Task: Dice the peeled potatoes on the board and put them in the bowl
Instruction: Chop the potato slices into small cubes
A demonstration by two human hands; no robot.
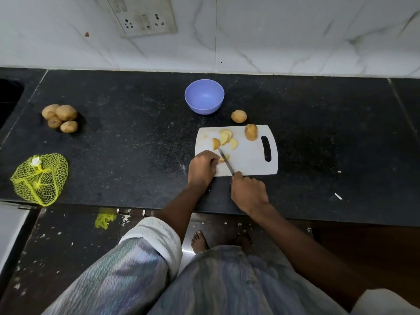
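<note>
A white cutting board [247, 164] lies on the black counter. My left hand [202, 167] pinches a small potato piece [225, 158] at the board's near left. My right hand [248, 193] grips a knife [226, 161] whose blade rests across that piece. Several potato slices [225, 138] lie further back on the board, and a whole potato [251, 132] stands near the handle slot. The empty purple bowl [204, 96] sits behind the board.
Another potato [238, 116] lies on the counter between bowl and board. Several potatoes [60, 118] are heaped at the far left. A yellow net bag [41, 178] sits at the counter's front left edge. A tiled wall with a socket panel [145, 17] stands behind.
</note>
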